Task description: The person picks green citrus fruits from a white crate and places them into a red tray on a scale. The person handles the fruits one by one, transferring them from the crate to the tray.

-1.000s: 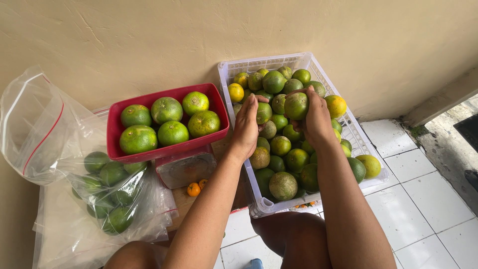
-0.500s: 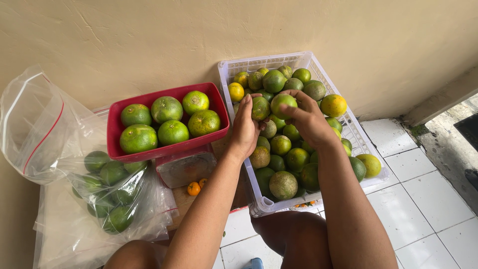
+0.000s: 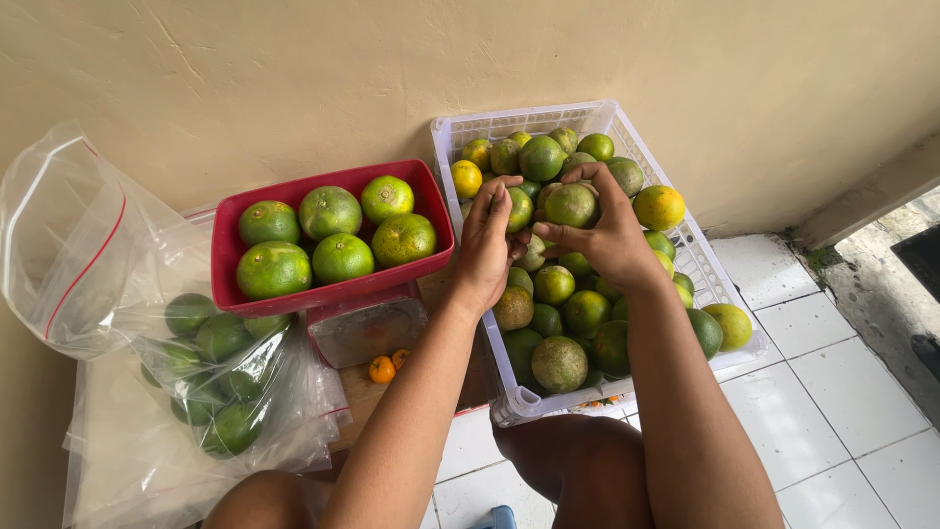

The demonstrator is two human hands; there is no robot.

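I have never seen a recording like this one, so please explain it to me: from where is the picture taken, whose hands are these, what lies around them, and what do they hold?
The picture comes from a camera worn on a person's head, looking down at that person's own two bare arms. Both hands are over a white plastic lattice crate full of green and yellow citrus fruits. The right hand has a round green citrus fruit in its grip; the left hand touches a smaller green fruit beside it. To the left, a red plastic tray holds six larger green fruits and rests on what looks like a small scale. Further left, clear plastic bags hold more green fruit. The floor is white tile.
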